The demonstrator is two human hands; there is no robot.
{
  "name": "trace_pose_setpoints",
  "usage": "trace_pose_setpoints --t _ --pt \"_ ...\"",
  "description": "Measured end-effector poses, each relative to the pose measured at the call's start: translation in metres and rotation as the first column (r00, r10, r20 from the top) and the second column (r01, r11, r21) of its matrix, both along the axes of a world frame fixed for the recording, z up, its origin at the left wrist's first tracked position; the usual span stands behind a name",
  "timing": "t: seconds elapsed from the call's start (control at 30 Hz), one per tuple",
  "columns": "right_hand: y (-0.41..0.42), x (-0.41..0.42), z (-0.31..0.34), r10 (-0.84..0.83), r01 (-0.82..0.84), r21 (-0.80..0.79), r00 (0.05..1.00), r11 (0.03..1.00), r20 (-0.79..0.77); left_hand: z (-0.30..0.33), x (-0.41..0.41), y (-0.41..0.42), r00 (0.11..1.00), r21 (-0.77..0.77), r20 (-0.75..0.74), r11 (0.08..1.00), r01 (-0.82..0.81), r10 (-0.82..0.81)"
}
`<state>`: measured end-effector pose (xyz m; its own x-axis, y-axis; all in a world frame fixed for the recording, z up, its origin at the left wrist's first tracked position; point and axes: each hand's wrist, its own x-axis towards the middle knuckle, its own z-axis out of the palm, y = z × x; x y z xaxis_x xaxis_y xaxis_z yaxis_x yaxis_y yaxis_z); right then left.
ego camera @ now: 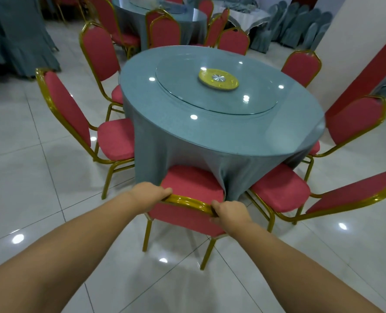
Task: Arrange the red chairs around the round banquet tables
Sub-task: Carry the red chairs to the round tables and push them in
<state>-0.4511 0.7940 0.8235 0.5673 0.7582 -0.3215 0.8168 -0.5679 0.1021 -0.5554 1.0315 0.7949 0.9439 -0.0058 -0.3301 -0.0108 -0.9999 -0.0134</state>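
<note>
Left hand (150, 192), right hand (229, 212) | both clenched on red chair (192, 186) top rail | seat touching tablecloth (165, 152)

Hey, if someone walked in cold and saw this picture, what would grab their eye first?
Probably the two bare arms reaching in from below, left hand and right hand gripping the gold top rail of a red chair pushed against the cloth of the round table. Next, the ring of matching chairs around that table, and the yellow disc at the centre of its glass turntable.

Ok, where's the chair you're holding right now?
In the head view, the held chair sits bottom centre, seat against the tablecloth of the nearest round table, both hands gripping its top rail.
</note>
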Motion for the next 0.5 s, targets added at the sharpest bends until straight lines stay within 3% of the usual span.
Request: trace_pose_setpoints --t 0.17,0.5 --pt "0.005 0.024 0.001 -0.066 0.066 0.0 0.998 0.998 0.026 0.013 0.03 -0.003 0.998 0.077 -0.043 0.995 0.058 -0.055" --pt "0.005 0.057 -0.003 -0.141 0.141 -0.018 0.99 0.99 0.024 0.01 0.066 -0.005 0.998 0.071 -0.025 0.996 0.054 -0.053"
